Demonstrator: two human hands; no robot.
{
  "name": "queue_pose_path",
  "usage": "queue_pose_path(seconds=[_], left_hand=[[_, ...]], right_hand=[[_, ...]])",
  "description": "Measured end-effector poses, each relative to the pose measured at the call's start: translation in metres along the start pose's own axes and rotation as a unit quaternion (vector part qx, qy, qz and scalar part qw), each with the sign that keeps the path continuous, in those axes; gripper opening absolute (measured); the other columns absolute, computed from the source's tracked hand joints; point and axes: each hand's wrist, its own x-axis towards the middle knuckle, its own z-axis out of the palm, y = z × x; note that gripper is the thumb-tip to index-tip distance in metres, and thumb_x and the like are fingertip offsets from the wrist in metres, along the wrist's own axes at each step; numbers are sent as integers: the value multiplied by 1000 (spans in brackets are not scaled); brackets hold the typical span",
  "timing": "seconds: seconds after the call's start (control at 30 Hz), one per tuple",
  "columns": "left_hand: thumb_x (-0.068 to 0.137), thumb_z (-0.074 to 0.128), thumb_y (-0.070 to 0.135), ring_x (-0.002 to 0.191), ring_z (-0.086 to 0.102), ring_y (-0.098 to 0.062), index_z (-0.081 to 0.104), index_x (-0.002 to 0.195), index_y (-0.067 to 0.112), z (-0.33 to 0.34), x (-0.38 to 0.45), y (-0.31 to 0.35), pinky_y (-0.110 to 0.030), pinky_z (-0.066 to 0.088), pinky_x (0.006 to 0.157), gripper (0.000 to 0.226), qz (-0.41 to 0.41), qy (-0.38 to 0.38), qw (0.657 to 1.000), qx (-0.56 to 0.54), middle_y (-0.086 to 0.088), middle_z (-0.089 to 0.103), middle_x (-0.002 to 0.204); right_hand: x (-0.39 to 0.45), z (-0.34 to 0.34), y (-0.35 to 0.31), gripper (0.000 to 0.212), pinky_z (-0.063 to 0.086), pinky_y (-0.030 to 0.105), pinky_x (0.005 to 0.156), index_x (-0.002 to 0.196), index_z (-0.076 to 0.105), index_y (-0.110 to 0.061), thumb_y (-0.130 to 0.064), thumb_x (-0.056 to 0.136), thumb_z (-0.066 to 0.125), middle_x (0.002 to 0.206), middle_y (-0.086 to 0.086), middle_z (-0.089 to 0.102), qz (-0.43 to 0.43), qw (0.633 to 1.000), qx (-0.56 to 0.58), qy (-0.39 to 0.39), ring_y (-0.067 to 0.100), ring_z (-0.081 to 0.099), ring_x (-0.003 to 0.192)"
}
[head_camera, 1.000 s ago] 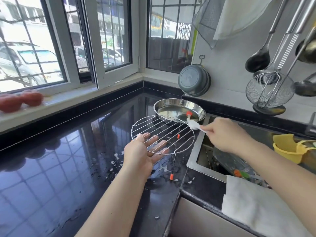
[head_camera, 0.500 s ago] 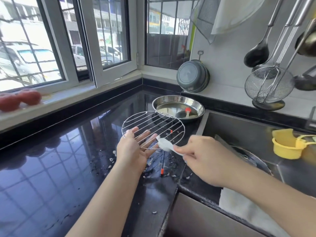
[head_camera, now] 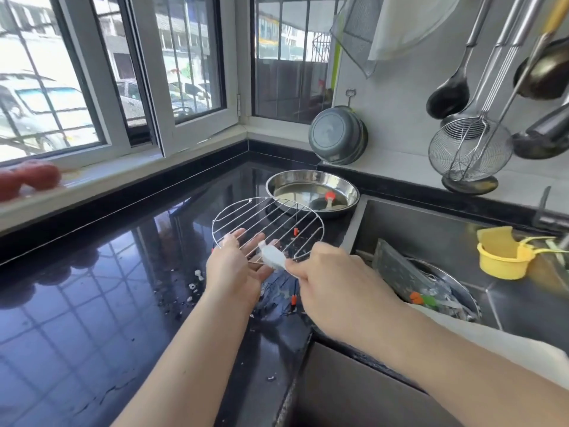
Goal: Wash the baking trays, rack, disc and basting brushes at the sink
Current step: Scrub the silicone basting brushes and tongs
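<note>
A round wire rack (head_camera: 277,220) with orange-tipped legs is held up over the black counter. My left hand (head_camera: 235,269) supports its near edge from below, fingers straight under the wires. My right hand (head_camera: 326,278) pinches a white basting brush (head_camera: 272,255) whose head lies against the rack's near wires. A round steel tray (head_camera: 311,186) behind the rack holds a second brush with an orange end (head_camera: 329,200). More trays and a speckled rectangular tray (head_camera: 397,269) lie in the sink.
The sink (head_camera: 431,229) lies to the right, with a yellow cup (head_camera: 502,257) at its far side and a white cloth (head_camera: 508,343) over its near edge. Ladles and a wire strainer (head_camera: 468,149) hang on the wall. Crumbs and water spot the black counter (head_camera: 92,303).
My right hand carried the white brush from the steel tray back to the rack's near edge. The rack and my left hand shifted slightly left, then stayed put.
</note>
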Motion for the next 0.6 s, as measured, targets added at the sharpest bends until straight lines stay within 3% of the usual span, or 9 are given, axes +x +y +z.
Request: queue_pose_path(seconds=[0.1,0.23,0.37,0.43,0.5,0.57,0.6], left_hand=[[115,32,24,92,71,-42,56,108,10,0,-4,4,-58,58,68,28,-22,-24,999,12,-21,68,115],[115,32,20,87,72,-46,55,110,7,-3,-3,12,-58,59,70,27,-46,-55,997,33,-22,65,120],[114,35,27,73,77,-42,54,120,2,-9,3,16,-49,63,54,32,-39,-48,998,34,-24,68,117],[113,38,35,79,77,-44,50,123,-3,-6,2,15,-48,64,60,41,-32,-36,999,-24,-28,66,117],[111,42,41,90,76,-44,50,119,-3,0,-4,10,-50,64,75,45,-23,-24,997,-69,-28,66,115],[110,45,40,88,75,-36,53,111,5,5,-10,-1,-47,61,82,36,14,11,1000,-23,-22,72,110],[109,46,35,78,74,-31,55,108,7,6,-13,-9,-44,61,77,29,42,24,999,26,-21,75,105]], right_hand=[[-2,-5,18,47,40,37,69,142,51,-52,-26,103,42,88,-10,37,22,1000,4,-1,24,45,80],[13,-17,58,42,43,35,70,134,57,-56,-31,104,42,91,-14,42,100,995,1,7,19,51,79],[13,-21,59,43,47,33,65,133,60,-52,-27,102,44,79,-9,45,71,997,40,-5,11,50,65],[2,-12,42,43,52,39,76,137,58,-48,-27,102,45,86,-9,46,16,999,46,-22,16,58,77],[-5,-1,27,43,51,41,84,140,55,-46,-29,103,44,94,-9,47,-16,998,56,-19,19,58,91],[0,7,23,42,51,42,85,141,54,-45,-29,104,43,97,-6,47,-18,998,62,0,21,58,93],[3,10,22,41,51,42,84,141,54,-43,-28,105,43,98,-4,47,-18,998,63,9,22,58,92]])
